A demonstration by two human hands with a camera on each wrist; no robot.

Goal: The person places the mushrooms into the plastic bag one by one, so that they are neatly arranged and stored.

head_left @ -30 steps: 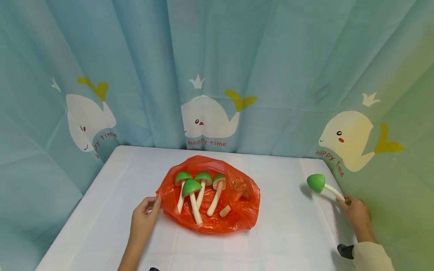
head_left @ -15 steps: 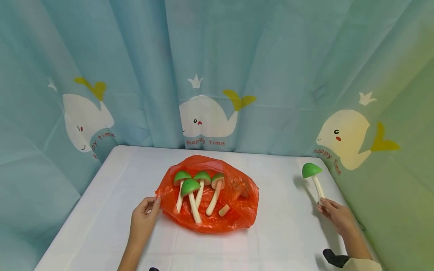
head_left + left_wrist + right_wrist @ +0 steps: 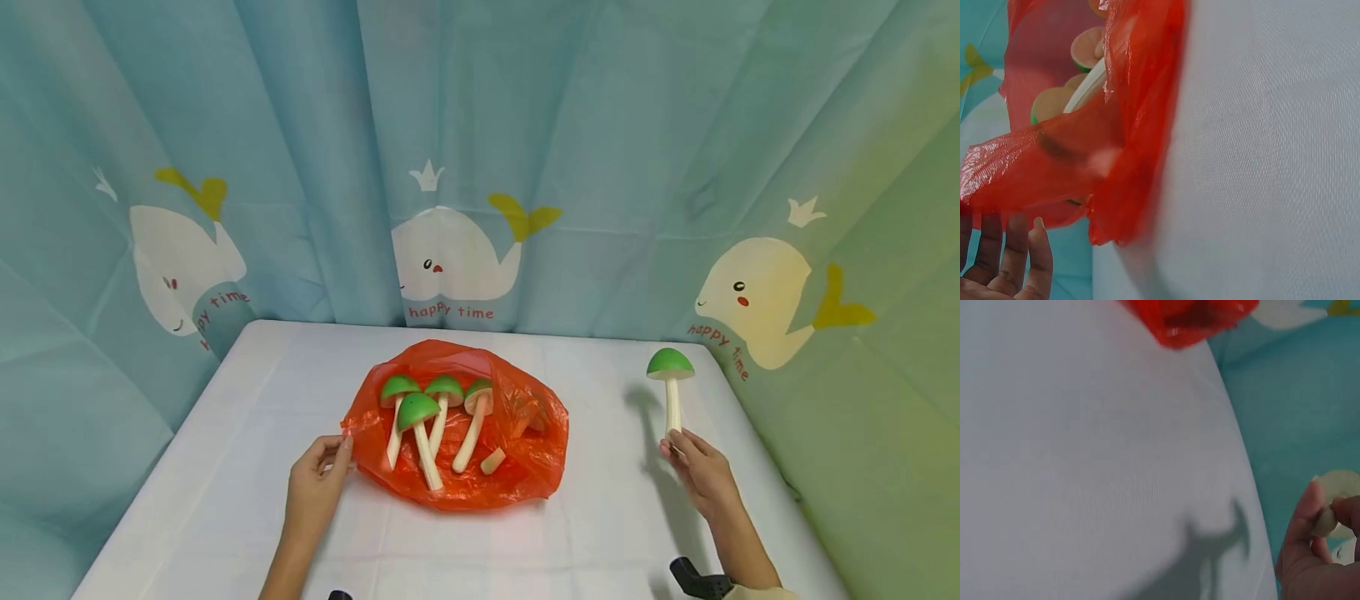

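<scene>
A red plastic bag (image 3: 465, 496) lies with its mouth spread on the table, holding several toy mushrooms (image 3: 417, 410) with green caps and pale stems. My left hand (image 3: 318, 479) pinches the bag's left edge between thumb and fingers; in the left wrist view its fingertips (image 3: 1015, 231) meet the red film. Off to the right, my right hand (image 3: 705, 475) grips another green-capped mushroom (image 3: 672, 400) by the lower stem, holding it upright above the table. The right wrist view shows the stem's end (image 3: 1324, 522) between thumb and fingers.
The white table (image 3: 600, 533) runs back to a blue curtain (image 3: 630, 167) printed with whales. On the right side, a greenish curtain (image 3: 885, 467) hangs close to the table's edge. A black strap part (image 3: 697, 577) sits at my right wrist.
My right hand has moved left from the table's right edge, raising the mushroom and turning it from slanted to upright. The left hand stays at the bag's edge.
</scene>
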